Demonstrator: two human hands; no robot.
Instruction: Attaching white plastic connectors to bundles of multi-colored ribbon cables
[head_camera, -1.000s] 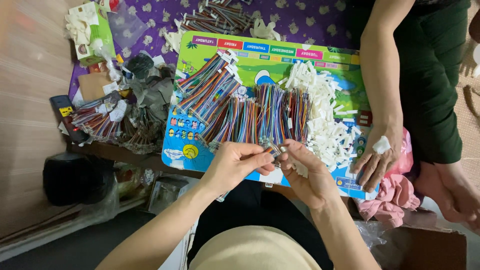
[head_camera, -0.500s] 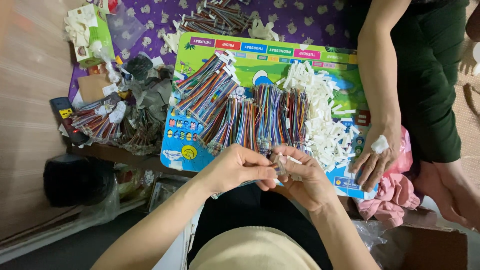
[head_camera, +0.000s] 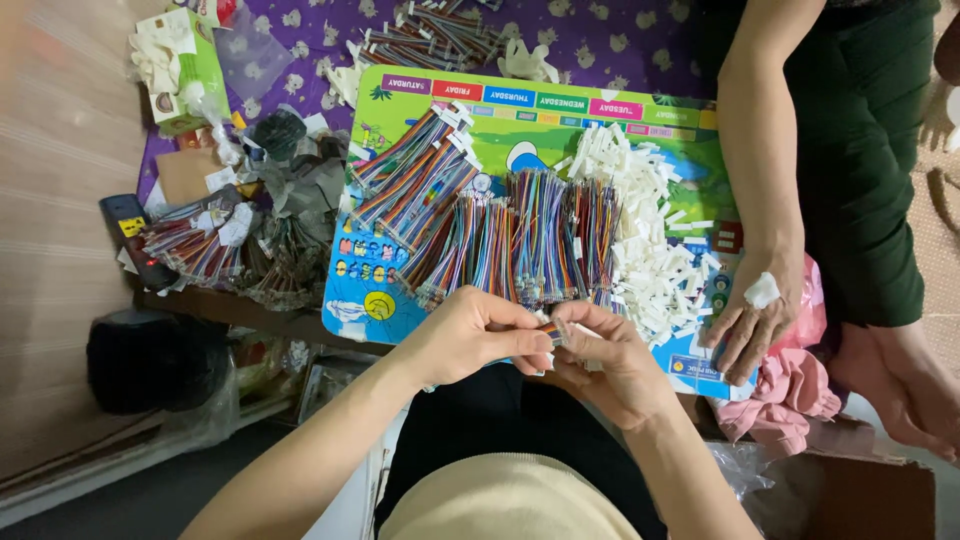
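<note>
While a short multicoloured wire piece (head_camera: 553, 331) sat just below the near edge of the colourful board (head_camera: 690, 150), the left hand (head_camera: 470, 335) and right hand (head_camera: 615, 360) both pinched it between fingertips, touching each other. Beyond them lay bundles of ribbon wires (head_camera: 520, 235) beside a heap of white connectors (head_camera: 640, 230). Another person's hand (head_camera: 750, 320) rested at the board's corner.

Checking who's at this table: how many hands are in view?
3. The left hand and right hand meet over a small wire piece; another person's hand rests on the board's right edge. Others may be hidden.
</note>
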